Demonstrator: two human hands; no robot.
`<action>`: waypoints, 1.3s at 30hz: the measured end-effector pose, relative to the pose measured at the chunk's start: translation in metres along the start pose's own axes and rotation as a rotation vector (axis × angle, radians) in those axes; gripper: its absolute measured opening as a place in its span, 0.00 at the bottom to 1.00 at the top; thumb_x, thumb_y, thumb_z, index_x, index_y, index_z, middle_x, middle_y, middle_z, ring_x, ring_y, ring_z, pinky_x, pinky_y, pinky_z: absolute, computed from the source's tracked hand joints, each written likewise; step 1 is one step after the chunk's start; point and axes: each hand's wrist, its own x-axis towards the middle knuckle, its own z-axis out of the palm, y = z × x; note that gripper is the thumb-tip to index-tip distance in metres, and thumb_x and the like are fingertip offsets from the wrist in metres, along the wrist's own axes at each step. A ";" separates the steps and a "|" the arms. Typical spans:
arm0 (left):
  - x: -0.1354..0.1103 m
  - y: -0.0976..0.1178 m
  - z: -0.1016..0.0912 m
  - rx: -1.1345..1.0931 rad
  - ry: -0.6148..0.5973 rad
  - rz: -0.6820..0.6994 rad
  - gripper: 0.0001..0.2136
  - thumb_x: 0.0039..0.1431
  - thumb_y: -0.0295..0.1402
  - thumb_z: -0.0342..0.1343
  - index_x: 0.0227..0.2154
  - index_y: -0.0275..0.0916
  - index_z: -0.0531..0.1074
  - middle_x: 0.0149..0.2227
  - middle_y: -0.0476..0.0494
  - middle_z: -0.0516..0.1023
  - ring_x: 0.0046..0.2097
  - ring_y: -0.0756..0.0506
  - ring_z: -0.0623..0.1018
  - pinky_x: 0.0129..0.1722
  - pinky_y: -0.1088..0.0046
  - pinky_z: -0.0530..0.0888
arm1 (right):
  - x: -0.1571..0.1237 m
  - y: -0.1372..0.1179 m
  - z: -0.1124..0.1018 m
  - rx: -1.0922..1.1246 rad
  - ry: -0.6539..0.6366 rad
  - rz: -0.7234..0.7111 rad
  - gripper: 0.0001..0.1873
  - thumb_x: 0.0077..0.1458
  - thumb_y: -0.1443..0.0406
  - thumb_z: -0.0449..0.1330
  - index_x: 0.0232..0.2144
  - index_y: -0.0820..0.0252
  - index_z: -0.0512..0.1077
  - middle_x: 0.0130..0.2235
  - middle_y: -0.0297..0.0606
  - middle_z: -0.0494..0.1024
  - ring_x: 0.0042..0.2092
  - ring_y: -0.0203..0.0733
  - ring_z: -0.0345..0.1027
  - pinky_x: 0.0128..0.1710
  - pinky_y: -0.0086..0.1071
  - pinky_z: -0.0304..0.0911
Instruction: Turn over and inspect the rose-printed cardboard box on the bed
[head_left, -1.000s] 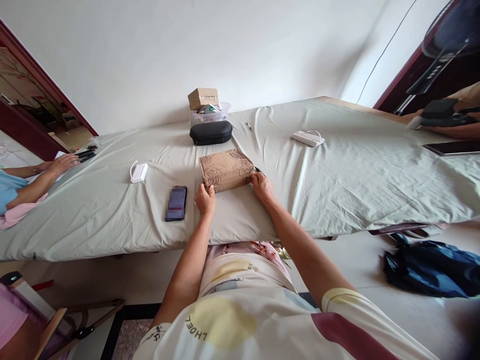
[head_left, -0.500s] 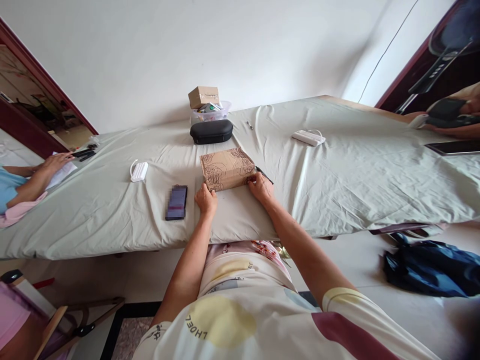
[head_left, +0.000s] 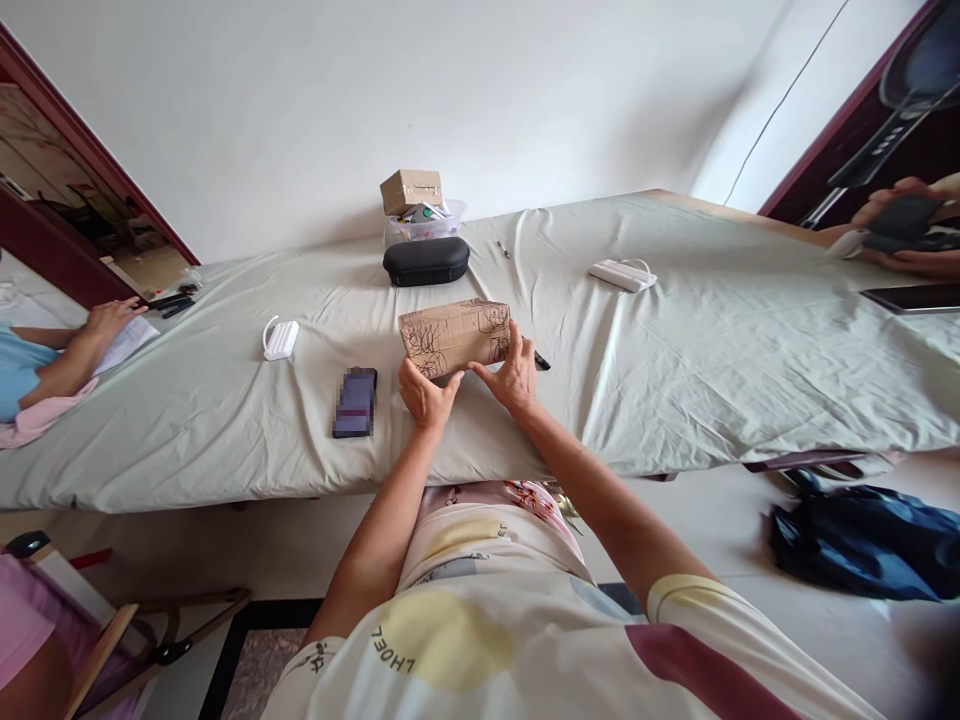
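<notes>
Soft, diffuse light of unclear direction kept the wall point(head_left: 487, 90) pale and bright, with blurry grey shading near its right corner and a faint shadow left of the carton point(head_left: 411, 191). Gentle shadows traced the creases on the table point(head_left: 675, 390), while the space beneath it was dim. The box point(head_left: 454, 340) looked fairly sharp, pixelation masked part of the phone point(head_left: 363, 403), and wide-angle distortion stretched the edges, where the fan point(head_left: 924, 60) appeared smeared.
</notes>
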 end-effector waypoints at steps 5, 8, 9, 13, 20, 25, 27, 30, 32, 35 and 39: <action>-0.003 0.008 0.001 0.057 -0.032 -0.041 0.55 0.52 0.60 0.67 0.69 0.25 0.52 0.68 0.08 0.60 0.71 0.20 0.62 0.65 0.42 0.67 | -0.005 -0.008 0.006 -0.071 0.031 -0.022 0.55 0.56 0.36 0.62 0.74 0.57 0.52 0.55 0.56 0.69 0.54 0.63 0.64 0.53 0.57 0.68; 0.000 0.006 0.000 0.098 -0.040 -0.051 0.54 0.53 0.58 0.68 0.69 0.24 0.52 0.67 0.09 0.61 0.71 0.22 0.63 0.65 0.44 0.67 | -0.004 -0.007 0.006 -0.084 0.030 -0.035 0.54 0.58 0.39 0.63 0.75 0.56 0.50 0.54 0.54 0.69 0.53 0.61 0.65 0.52 0.57 0.67; 0.001 0.005 0.000 0.107 -0.038 -0.049 0.53 0.54 0.57 0.68 0.70 0.24 0.52 0.67 0.09 0.62 0.71 0.22 0.63 0.65 0.45 0.68 | -0.004 -0.005 0.006 -0.086 0.021 -0.038 0.54 0.58 0.40 0.63 0.75 0.56 0.49 0.54 0.53 0.69 0.52 0.60 0.66 0.51 0.57 0.67; 0.005 -0.003 0.000 0.085 -0.003 -0.029 0.53 0.54 0.57 0.68 0.70 0.27 0.51 0.67 0.12 0.63 0.69 0.24 0.66 0.65 0.45 0.68 | 0.000 0.003 0.004 -0.009 0.020 -0.105 0.49 0.62 0.45 0.62 0.75 0.54 0.49 0.53 0.52 0.71 0.50 0.58 0.68 0.52 0.57 0.68; 0.012 -0.017 -0.003 -0.081 0.155 0.074 0.47 0.59 0.60 0.61 0.69 0.29 0.56 0.64 0.17 0.69 0.66 0.30 0.71 0.66 0.53 0.68 | 0.009 0.016 -0.001 0.219 0.203 -0.194 0.28 0.70 0.53 0.55 0.68 0.52 0.63 0.45 0.43 0.76 0.45 0.47 0.72 0.49 0.46 0.72; 0.015 -0.021 -0.010 -0.250 0.210 0.127 0.35 0.67 0.57 0.54 0.65 0.33 0.64 0.59 0.23 0.74 0.59 0.36 0.77 0.57 0.61 0.75 | 0.014 0.017 -0.008 0.391 0.347 -0.214 0.19 0.71 0.54 0.54 0.59 0.51 0.70 0.43 0.39 0.77 0.44 0.43 0.74 0.47 0.42 0.72; 0.017 -0.021 -0.011 -0.285 0.206 0.117 0.30 0.69 0.53 0.53 0.62 0.34 0.66 0.57 0.26 0.76 0.54 0.39 0.79 0.51 0.65 0.76 | 0.015 0.018 -0.008 0.433 0.350 -0.177 0.19 0.69 0.53 0.55 0.57 0.52 0.70 0.43 0.39 0.77 0.44 0.42 0.74 0.47 0.42 0.73; 0.022 -0.022 -0.011 -0.298 0.215 0.066 0.20 0.71 0.46 0.54 0.54 0.34 0.72 0.50 0.30 0.79 0.48 0.42 0.80 0.46 0.67 0.76 | 0.016 0.021 -0.004 0.475 0.292 -0.084 0.18 0.67 0.51 0.57 0.53 0.52 0.70 0.43 0.39 0.77 0.44 0.42 0.74 0.48 0.41 0.73; 0.025 -0.023 -0.010 -0.279 0.192 0.008 0.13 0.71 0.41 0.55 0.47 0.36 0.73 0.45 0.35 0.79 0.46 0.43 0.80 0.45 0.69 0.76 | 0.017 0.024 0.001 0.485 0.226 -0.013 0.16 0.66 0.52 0.57 0.48 0.53 0.71 0.41 0.38 0.77 0.43 0.42 0.74 0.46 0.40 0.73; 0.029 -0.025 -0.009 -0.251 0.117 -0.073 0.05 0.68 0.33 0.56 0.41 0.38 0.72 0.42 0.39 0.80 0.44 0.44 0.79 0.45 0.69 0.75 | 0.018 0.028 0.007 0.473 0.113 0.094 0.13 0.63 0.54 0.56 0.43 0.54 0.70 0.40 0.38 0.78 0.42 0.43 0.74 0.44 0.39 0.73; 0.031 -0.026 -0.012 -0.207 0.017 -0.122 0.01 0.67 0.30 0.55 0.40 0.40 0.70 0.41 0.40 0.79 0.44 0.43 0.80 0.49 0.68 0.74 | 0.018 0.032 0.006 0.379 -0.013 0.161 0.09 0.58 0.59 0.57 0.40 0.54 0.70 0.38 0.38 0.78 0.41 0.45 0.74 0.45 0.42 0.72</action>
